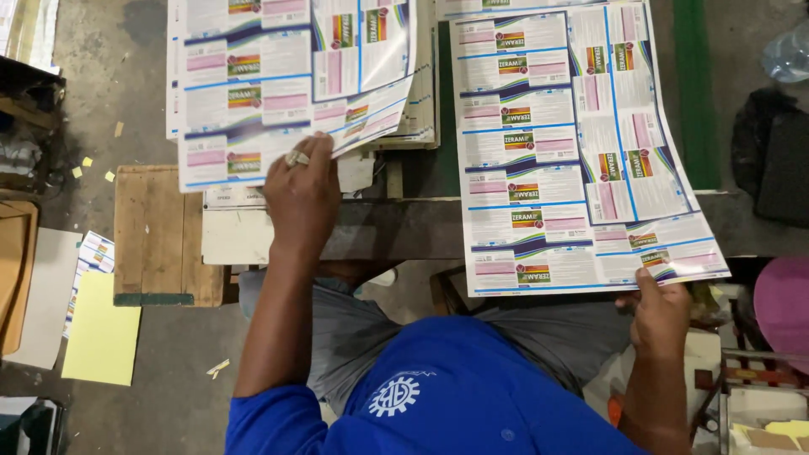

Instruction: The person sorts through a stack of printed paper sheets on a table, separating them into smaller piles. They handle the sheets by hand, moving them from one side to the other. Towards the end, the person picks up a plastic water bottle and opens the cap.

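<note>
Left hand (301, 192) pinches a curling printed sheet (291, 84) upper left; right hand (660, 316) grips another sheet's (573, 152) lower right corner.

A white printed label sheet (581, 152) with blue, pink and green bands is lying right of centre; similar sheets (278, 84), apparently stacked, are lying upper left.
</note>
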